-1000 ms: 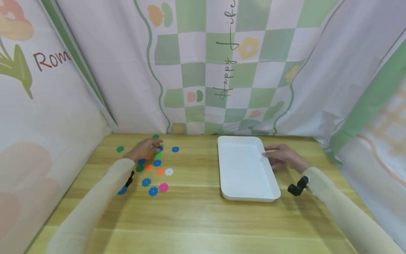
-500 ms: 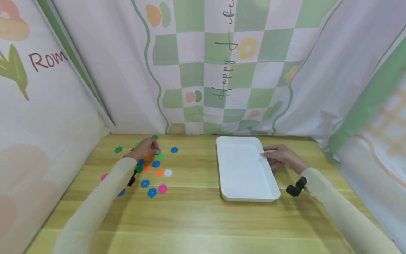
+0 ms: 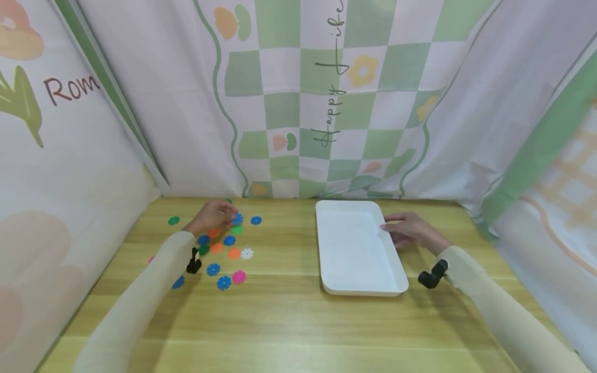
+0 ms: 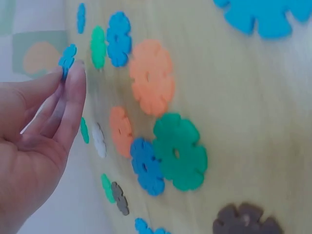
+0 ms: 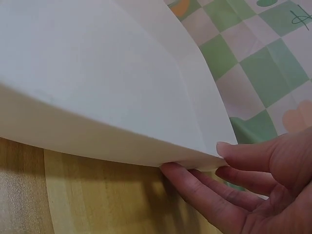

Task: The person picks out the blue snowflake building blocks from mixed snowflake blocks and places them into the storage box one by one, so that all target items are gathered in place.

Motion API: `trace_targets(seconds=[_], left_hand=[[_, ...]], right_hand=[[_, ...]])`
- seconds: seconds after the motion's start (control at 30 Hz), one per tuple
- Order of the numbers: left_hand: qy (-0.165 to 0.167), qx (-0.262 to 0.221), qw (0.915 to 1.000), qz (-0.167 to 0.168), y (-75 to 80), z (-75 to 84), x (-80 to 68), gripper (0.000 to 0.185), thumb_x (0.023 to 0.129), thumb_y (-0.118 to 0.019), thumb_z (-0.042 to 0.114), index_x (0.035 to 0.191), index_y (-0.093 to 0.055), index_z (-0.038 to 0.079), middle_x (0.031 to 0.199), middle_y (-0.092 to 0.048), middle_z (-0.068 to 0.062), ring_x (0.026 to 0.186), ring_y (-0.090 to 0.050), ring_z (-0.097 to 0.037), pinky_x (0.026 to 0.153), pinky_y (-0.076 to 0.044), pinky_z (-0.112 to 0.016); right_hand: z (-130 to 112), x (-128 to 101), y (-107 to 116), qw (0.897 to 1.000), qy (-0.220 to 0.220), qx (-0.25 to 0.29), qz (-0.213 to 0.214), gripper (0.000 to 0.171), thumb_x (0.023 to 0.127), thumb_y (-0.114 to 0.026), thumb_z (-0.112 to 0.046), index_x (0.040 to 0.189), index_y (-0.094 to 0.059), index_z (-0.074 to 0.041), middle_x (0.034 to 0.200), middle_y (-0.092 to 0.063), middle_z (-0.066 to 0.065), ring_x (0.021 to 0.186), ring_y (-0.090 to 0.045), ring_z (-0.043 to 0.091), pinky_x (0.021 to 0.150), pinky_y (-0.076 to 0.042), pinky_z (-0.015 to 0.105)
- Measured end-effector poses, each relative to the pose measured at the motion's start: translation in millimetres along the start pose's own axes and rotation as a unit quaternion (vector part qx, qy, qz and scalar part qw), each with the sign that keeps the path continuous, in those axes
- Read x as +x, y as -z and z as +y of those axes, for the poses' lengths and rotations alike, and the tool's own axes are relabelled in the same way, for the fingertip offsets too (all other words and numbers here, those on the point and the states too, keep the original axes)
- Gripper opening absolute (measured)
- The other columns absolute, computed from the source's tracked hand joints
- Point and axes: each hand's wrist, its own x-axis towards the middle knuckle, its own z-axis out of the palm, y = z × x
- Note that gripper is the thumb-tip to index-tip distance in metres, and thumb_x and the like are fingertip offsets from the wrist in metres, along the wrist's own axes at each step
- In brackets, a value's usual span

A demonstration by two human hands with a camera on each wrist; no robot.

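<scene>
One blue, flower-shaped, flat plastic-looking disc (image 4: 67,59), pinched at the fingertips of your left hand (image 3: 212,217), thumb against fingers. Just beside those fingertips, on your side: one light-green flower-shaped disc (image 3: 237,229). Near, right of the same hand: a second blue disc (image 3: 256,220). Farther from it, towards you: one white flower-shaped disc (image 3: 247,253), then one pink flower-shaped disc (image 3: 239,276). Well to its right: one shallow, rectangular, white tray (image 3: 359,248), gripped at its side by your right hand (image 3: 415,230), thumb at the rim, fingers against the outer wall. Beneath: pale wood-grained tabletop (image 3: 280,326). Beyond both hands: green-and-white checked cloth (image 3: 317,109).
</scene>
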Motion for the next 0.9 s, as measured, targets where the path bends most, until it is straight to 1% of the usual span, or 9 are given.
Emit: trace_targets(seconds=[0.03, 0.17, 0.27, 0.33, 0.5, 0.57, 0.7, 0.83, 0.9], left_hand=[[0.007, -0.008, 0.9999, -0.003, -0.2, 0.8, -0.4, 0.024, 0.103, -0.063, 0.002, 0.124, -0.065, -0.009, 0.116, -0.067, -0.026, 0.09, -0.072, -0.023, 0.081, -0.064, -0.032], [0.01, -0.04, 0.9991, -0.013, -0.4, 2.7, -1.2, 0.032, 0.103, -0.063, 0.004, 0.132, -0.061, -0.01, 0.127, -0.064, -0.029, 0.096, -0.072, -0.021, 0.086, -0.063, -0.03], [0.013, -0.07, 0.9973, -0.02, -0.2, 4.2, -1.3, 0.037, 0.104, -0.064, 0.007, 0.136, -0.058, -0.01, 0.132, -0.062, -0.029, 0.099, -0.073, -0.022, 0.09, -0.063, -0.031], [0.023, -0.098, 0.9947, -0.022, -0.8, 5.3, -0.7, 0.039, 0.104, -0.065, 0.009, 0.138, -0.057, -0.008, 0.133, -0.063, -0.028, 0.102, -0.074, -0.025, 0.092, -0.062, -0.034], [0.014, -0.163, 0.9855, -0.046, -3.5, 12.9, 0.6, 0.042, 0.105, -0.064, 0.012, 0.141, -0.055, -0.009, 0.132, -0.066, -0.029, 0.114, -0.071, -0.034, 0.1, -0.059, -0.047], [-0.001, -0.172, 0.9833, -0.059, -5.5, 17.8, 1.0, 0.042, 0.106, -0.063, 0.011, 0.142, -0.054, -0.009, 0.133, -0.065, -0.029, 0.118, -0.07, -0.036, 0.102, -0.057, -0.051], [-0.021, -0.176, 0.9816, -0.071, -11.5, 28.4, 0.9, 0.041, 0.107, -0.061, 0.012, 0.142, -0.055, -0.009, 0.135, -0.064, -0.03, 0.122, -0.065, -0.044, 0.105, -0.054, -0.055], [-0.021, -0.194, 0.9776, -0.078, -20.7, 39.9, 0.3, 0.042, 0.107, -0.06, 0.011, 0.143, -0.053, -0.01, 0.137, -0.062, -0.031, 0.127, -0.06, -0.051, 0.107, -0.052, -0.057], [-0.011, -0.21, 0.9744, -0.081, -26.6, 46.2, 0.8, 0.042, 0.107, -0.061, 0.01, 0.143, -0.054, -0.009, 0.137, -0.063, -0.028, 0.13, -0.057, -0.053, 0.11, -0.05, -0.058]], right_hand=[[0, 0, 0, 1.0, -0.001, 0.0, 0.001, 0.069, 0.104, -0.064, -0.01, 0.156, -0.026, 0.017, 0.09, -0.078, 0.007, 0.071, -0.076, 0.017, 0.069, -0.066, 0.035], [1, 1, -1, 1.0, -0.005, 0.004, 0.002, 0.07, 0.104, -0.064, -0.011, 0.155, -0.027, 0.017, 0.09, -0.078, 0.007, 0.072, -0.077, 0.018, 0.071, -0.066, 0.036], [0, 1, -2, 1.0, -0.011, 0.002, -0.004, 0.071, 0.103, -0.065, -0.011, 0.156, -0.027, 0.015, 0.092, -0.078, 0.01, 0.075, -0.077, 0.019, 0.073, -0.066, 0.038], [-1, 1, -2, 1.0, -0.015, 0.001, -0.008, 0.071, 0.103, -0.066, -0.011, 0.157, -0.027, 0.014, 0.094, -0.079, 0.012, 0.077, -0.078, 0.019, 0.074, -0.066, 0.038], [-2, 1, -3, 1.0, -0.015, -0.003, -0.017, 0.071, 0.103, -0.066, -0.011, 0.158, -0.027, 0.013, 0.097, -0.079, 0.013, 0.08, -0.078, 0.018, 0.074, -0.066, 0.036], [-3, 1, -4, 1.0, -0.015, 0.0, -0.019, 0.071, 0.103, -0.066, -0.01, 0.157, -0.027, 0.013, 0.096, -0.079, 0.012, 0.08, -0.078, 0.018, 0.074, -0.066, 0.036], [-4, 1, -7, 1.0, -0.01, 0.008, -0.021, 0.07, 0.104, -0.065, -0.01, 0.157, -0.027, 0.014, 0.097, -0.079, 0.013, 0.08, -0.078, 0.019, 0.076, -0.066, 0.036], [-5, 2, -12, 1.0, -0.002, 0.012, -0.017, 0.068, 0.103, -0.065, -0.01, 0.155, -0.03, 0.017, 0.099, -0.079, 0.015, 0.08, -0.078, 0.018, 0.077, -0.066, 0.037], [-5, 2, -13, 1.0, 0.0, 0.011, -0.014, 0.067, 0.103, -0.066, -0.01, 0.153, -0.031, 0.018, 0.099, -0.079, 0.013, 0.08, -0.078, 0.017, 0.076, -0.066, 0.036]])
